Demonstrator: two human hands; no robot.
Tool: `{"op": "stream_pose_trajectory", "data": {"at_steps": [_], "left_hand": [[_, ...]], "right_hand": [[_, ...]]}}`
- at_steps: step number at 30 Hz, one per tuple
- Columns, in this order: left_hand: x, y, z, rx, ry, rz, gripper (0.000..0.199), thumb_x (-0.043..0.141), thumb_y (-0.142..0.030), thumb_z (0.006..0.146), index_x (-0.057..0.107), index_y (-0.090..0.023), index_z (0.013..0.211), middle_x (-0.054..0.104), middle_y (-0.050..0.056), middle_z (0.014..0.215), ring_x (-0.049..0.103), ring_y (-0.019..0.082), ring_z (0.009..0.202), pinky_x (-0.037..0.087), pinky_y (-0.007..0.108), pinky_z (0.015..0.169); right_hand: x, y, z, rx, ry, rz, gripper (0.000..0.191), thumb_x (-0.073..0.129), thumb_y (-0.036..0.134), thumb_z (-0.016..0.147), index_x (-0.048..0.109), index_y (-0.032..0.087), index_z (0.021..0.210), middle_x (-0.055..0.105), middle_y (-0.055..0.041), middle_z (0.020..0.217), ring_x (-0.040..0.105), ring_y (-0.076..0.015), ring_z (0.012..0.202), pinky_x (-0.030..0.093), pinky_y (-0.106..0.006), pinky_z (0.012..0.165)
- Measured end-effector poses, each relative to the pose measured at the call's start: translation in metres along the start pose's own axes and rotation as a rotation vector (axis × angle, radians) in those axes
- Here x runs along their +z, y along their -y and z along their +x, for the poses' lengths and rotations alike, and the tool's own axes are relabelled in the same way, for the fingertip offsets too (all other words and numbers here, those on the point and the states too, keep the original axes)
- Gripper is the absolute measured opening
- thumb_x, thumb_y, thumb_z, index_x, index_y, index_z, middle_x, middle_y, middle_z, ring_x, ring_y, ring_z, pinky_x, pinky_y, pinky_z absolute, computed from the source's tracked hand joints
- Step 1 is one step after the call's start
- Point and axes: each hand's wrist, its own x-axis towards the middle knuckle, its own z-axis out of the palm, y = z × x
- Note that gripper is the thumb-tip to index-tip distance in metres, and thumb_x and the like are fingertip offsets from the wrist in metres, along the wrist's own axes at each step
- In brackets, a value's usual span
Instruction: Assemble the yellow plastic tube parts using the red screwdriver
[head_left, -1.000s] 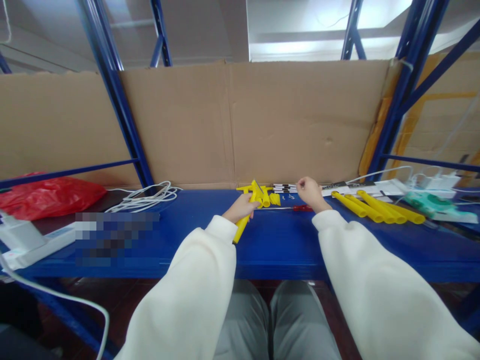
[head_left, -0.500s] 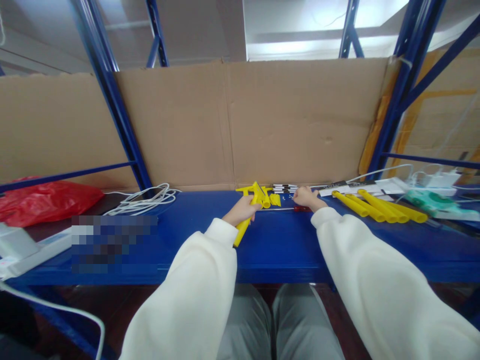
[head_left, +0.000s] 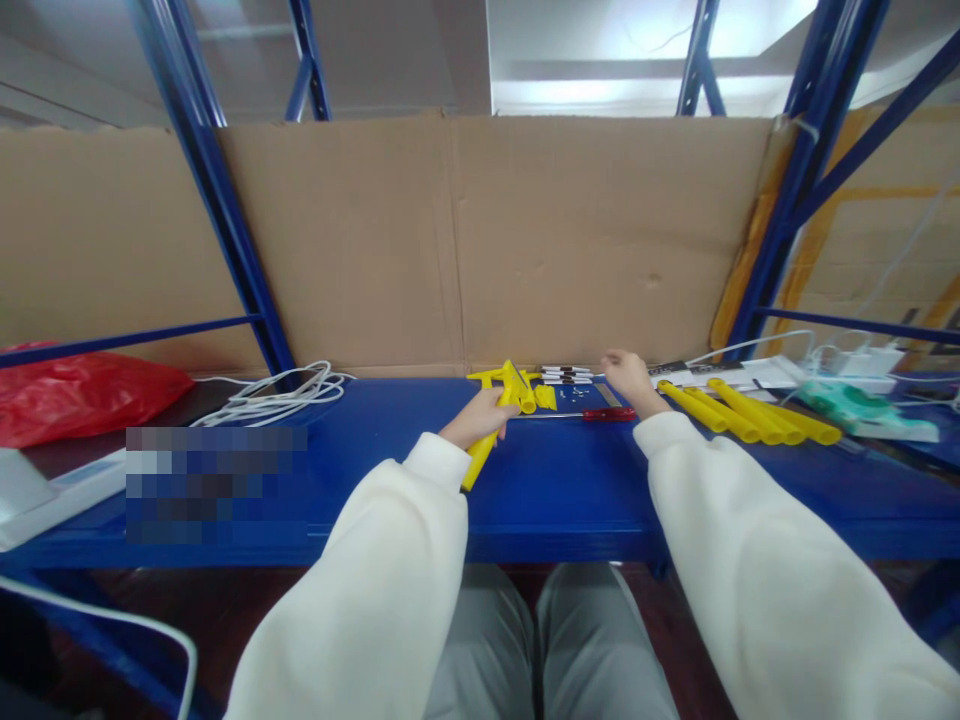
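Note:
My left hand (head_left: 484,415) is closed around the yellow handle of a scraper (head_left: 480,462), whose angled head points away from me. Beyond it lie more yellow plastic parts (head_left: 545,398). My right hand (head_left: 628,378) hovers at the back of the bench with curled fingers. Whatever the fingertips might hold cannot be made out. Close by on the bench are tiny screws (head_left: 576,393), a flat metal blade (head_left: 607,396) and a screwdriver with a red handle (head_left: 609,414), its shaft pointing left.
Small black-and-white packs (head_left: 566,375) are stacked against the cardboard wall (head_left: 570,230). Several yellow tubes (head_left: 750,420) lie at the right, near a green-and-white packet (head_left: 855,405). To the left are a coiled white cable (head_left: 281,395), a red plastic bag (head_left: 82,395) and a power strip (head_left: 67,505).
My right hand has moved right and back from the small screws, uncovering the red screwdriver handle and the metal blade. My left hand keeps hold of the scraper.

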Motion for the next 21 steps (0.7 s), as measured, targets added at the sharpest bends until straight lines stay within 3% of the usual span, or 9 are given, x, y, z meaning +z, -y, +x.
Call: {"op": "stream_pose_trajectory", "data": {"at_steps": [3, 6, 11, 15, 21], "left_hand": [[0.002, -0.002, 0.0, -0.014, 0.013, -0.034, 0.009, 0.053, -0.016, 0.089, 0.061, -0.014, 0.093, 0.051, -0.006, 0.044, 0.049, 0.011, 0.036, 0.039, 0.019, 0.039], [0.007, -0.009, 0.002, -0.069, 0.045, -0.099, 0.008, 0.054, -0.018, 0.09, 0.06, -0.014, 0.09, 0.051, -0.005, 0.045, 0.048, 0.011, 0.036, 0.039, 0.02, 0.039], [0.023, -0.035, 0.017, -0.242, 0.031, -0.431, 0.011, 0.053, -0.021, 0.093, 0.059, -0.013, 0.095, 0.05, -0.006, 0.049, 0.045, 0.008, 0.039, 0.04, 0.018, 0.042], [0.043, -0.054, 0.035, -0.341, 0.1, -0.57, 0.013, 0.054, -0.023, 0.093, 0.062, -0.013, 0.094, 0.049, -0.005, 0.05, 0.044, 0.008, 0.039, 0.039, 0.018, 0.041], [0.067, -0.063, 0.054, -0.436, 0.059, -0.743, 0.012, 0.055, -0.02, 0.092, 0.062, -0.011, 0.087, 0.05, -0.003, 0.05, 0.044, 0.008, 0.041, 0.037, 0.018, 0.041]], "right_hand": [[-0.009, 0.002, -0.008, 0.078, 0.016, 0.04, 0.036, 0.043, 0.017, 0.092, 0.074, 0.01, 0.107, 0.076, -0.0174, 0.102, 0.072, -0.0253, 0.097, 0.052, -0.031, 0.086], [-0.013, 0.006, -0.016, 0.107, 0.024, 0.06, 0.035, 0.043, 0.015, 0.092, 0.075, 0.01, 0.103, 0.077, -0.0151, 0.089, 0.074, -0.0222, 0.08, 0.053, -0.029, 0.078], [-0.015, 0.009, -0.022, 0.087, 0.026, 0.018, 0.031, 0.045, 0.014, 0.091, 0.076, 0.012, 0.094, 0.078, -0.0129, 0.085, 0.073, -0.0196, 0.071, 0.053, -0.026, 0.072], [-0.013, 0.01, -0.023, 0.079, 0.065, 0.006, 0.031, 0.044, 0.014, 0.092, 0.075, 0.012, 0.09, 0.077, -0.011, 0.084, 0.072, -0.0165, 0.065, 0.05, -0.022, 0.066], [-0.011, 0.009, -0.024, 0.08, 0.066, 0.005, 0.029, 0.045, 0.014, 0.091, 0.074, 0.013, 0.087, 0.077, -0.0105, 0.081, 0.071, -0.0153, 0.061, 0.051, -0.021, 0.065]]}}
